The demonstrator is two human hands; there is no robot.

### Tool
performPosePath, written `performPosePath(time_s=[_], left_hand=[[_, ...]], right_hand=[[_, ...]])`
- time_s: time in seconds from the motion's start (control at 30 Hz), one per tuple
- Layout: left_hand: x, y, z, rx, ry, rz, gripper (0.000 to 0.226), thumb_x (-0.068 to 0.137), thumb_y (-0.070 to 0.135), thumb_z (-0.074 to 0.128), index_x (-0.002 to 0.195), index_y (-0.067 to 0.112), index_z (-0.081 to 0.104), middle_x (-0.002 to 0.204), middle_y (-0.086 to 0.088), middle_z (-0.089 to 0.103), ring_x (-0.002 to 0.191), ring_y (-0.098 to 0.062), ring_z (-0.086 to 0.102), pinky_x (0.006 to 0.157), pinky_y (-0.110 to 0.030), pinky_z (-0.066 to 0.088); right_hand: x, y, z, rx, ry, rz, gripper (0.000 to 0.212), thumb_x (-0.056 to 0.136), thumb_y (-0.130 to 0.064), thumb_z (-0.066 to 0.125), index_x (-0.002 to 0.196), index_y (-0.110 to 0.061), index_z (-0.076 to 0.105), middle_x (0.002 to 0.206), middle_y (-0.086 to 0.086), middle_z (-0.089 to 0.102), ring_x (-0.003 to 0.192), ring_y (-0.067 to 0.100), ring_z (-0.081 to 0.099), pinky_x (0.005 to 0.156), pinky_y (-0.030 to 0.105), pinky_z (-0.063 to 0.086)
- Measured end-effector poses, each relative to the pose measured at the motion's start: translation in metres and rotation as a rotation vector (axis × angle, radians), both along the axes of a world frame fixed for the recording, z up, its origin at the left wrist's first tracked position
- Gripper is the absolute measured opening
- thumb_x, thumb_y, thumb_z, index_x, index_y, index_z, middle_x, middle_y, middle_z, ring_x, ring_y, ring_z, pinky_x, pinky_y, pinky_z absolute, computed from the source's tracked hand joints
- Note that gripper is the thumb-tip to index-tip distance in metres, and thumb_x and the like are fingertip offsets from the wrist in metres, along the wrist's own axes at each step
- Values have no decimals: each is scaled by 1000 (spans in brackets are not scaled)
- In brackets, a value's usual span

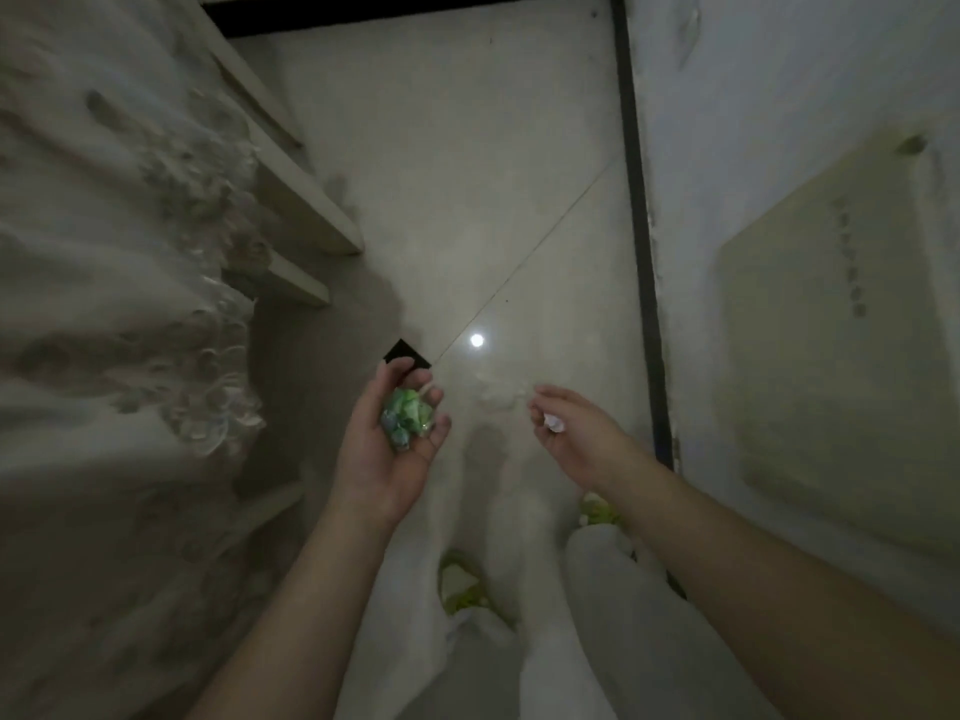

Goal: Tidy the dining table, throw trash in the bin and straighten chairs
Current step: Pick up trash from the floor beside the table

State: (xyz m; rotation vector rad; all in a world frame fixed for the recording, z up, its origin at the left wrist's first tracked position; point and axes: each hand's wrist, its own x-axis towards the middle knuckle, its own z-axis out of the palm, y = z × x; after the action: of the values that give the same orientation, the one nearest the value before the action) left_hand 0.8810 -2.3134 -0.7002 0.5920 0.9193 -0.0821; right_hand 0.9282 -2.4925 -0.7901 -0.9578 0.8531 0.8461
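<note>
My left hand (387, 449) is held palm up over the floor and cups a crumpled green wrapper (408, 419). To its right, my right hand (576, 433) curls around a small white scrap of paper (554, 422). Both hands hover above a pale tiled floor (467, 200). No bin shows in the head view. The picture is dim and blurred.
A white lace tablecloth (119, 314) hangs down on the left, with pale chair or table legs (306, 210) beside it. A white wall (805, 200) with a dark skirting strip (641, 241) runs along the right. My legs and green-and-white slippers (462, 584) fill the bottom.
</note>
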Motion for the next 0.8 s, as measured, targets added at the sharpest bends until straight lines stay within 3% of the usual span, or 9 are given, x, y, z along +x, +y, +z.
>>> performPosePath(time_s=[0.1,0.2,0.37,0.47,0.57,0.8], left_hand=[[10,1,-49,-2,8,-38,18,75,34,63,83,19,64,81,1,61,72,-13,57,57,-22,45],[15,6,-97,2,7,-38,20,74,33,63,86,17,63,81,1,62,72,-14,57,56,-22,44],[8,15,-170,-10,29,16,17,79,32,60,88,18,64,81,1,65,71,-14,61,58,-25,46],[0,17,-200,-32,34,4,16,79,31,59,87,17,64,82,1,65,72,-13,63,58,-24,48],[-2,22,-225,-39,24,-5,19,78,33,59,88,17,64,82,1,65,72,-13,64,56,-24,49],[8,33,-278,9,-7,-113,19,78,33,59,88,18,61,72,1,58,61,-12,55,54,-23,47]], right_hand=[[3,10,-59,-66,-2,62,9,94,-2,50,94,-8,57,82,11,60,70,15,60,59,18,52],[3,24,-121,-147,-49,163,12,98,-11,47,106,-5,52,91,15,60,75,19,63,66,22,55],[-1,37,-210,-594,-322,571,33,98,-25,43,129,-16,45,112,10,60,88,19,55,69,27,41],[2,40,-254,-680,-500,740,41,100,-24,37,140,-15,35,135,6,48,113,23,51,87,23,36],[10,46,-291,-809,-718,928,47,99,-21,39,145,-14,31,148,7,38,134,23,37,109,31,28],[11,64,-344,-948,-1070,1233,52,99,-15,37,148,-21,22,154,3,29,141,21,23,115,37,18]])
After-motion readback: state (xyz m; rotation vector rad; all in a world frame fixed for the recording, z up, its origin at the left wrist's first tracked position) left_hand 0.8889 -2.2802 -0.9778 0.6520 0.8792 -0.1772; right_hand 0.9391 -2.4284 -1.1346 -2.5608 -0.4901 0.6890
